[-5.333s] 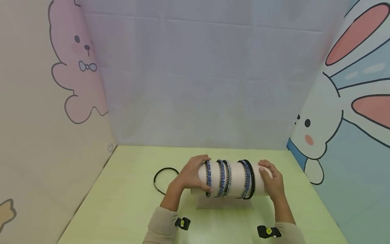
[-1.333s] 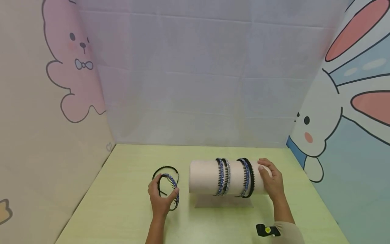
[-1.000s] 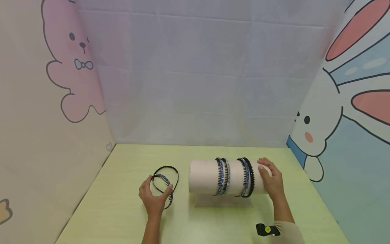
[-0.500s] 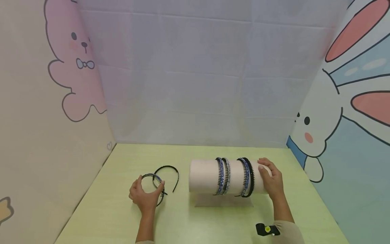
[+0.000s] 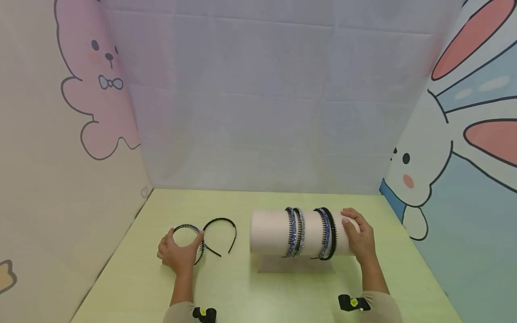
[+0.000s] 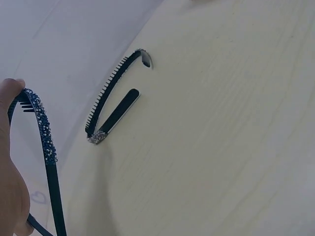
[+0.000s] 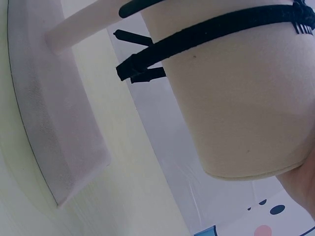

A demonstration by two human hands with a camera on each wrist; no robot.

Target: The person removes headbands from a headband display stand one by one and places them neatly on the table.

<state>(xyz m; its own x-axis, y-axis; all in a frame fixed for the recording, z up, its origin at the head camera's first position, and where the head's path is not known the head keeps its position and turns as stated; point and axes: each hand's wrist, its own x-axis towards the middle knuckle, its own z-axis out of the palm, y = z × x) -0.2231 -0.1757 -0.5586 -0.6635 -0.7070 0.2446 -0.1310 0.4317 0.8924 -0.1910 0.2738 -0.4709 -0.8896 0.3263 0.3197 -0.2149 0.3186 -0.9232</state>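
Note:
My left hand [image 5: 181,255] holds a toothed headband between thumb and fingers, over the left part of the table. In the left wrist view this headband [image 6: 45,132] shows blue glitter along a black band. To its right, a black toothed headband [image 5: 235,233] lies on the table, open ends toward me. My right hand [image 5: 363,237] grips the right end of a white, padded cylindrical headband stand [image 5: 268,233]. Around the cylinder sit a blue glitter headband [image 5: 291,233], a silver one [image 5: 300,233] close beside it, then another blue one [image 5: 325,233] and a black one [image 5: 333,235].
The cylinder rests above a pale flat base [image 5: 296,264] on the light yellow-green table [image 5: 226,296]. A pale cloth wall [image 5: 262,112] rises at the table's back edge. Walls with cartoon drawings, among them a rabbit [image 5: 416,175], flank both sides.
The leftmost blue headband came off the cylinder in my left hand and moved left, past the black headband on the table. My right hand stays at the cylinder's right end.

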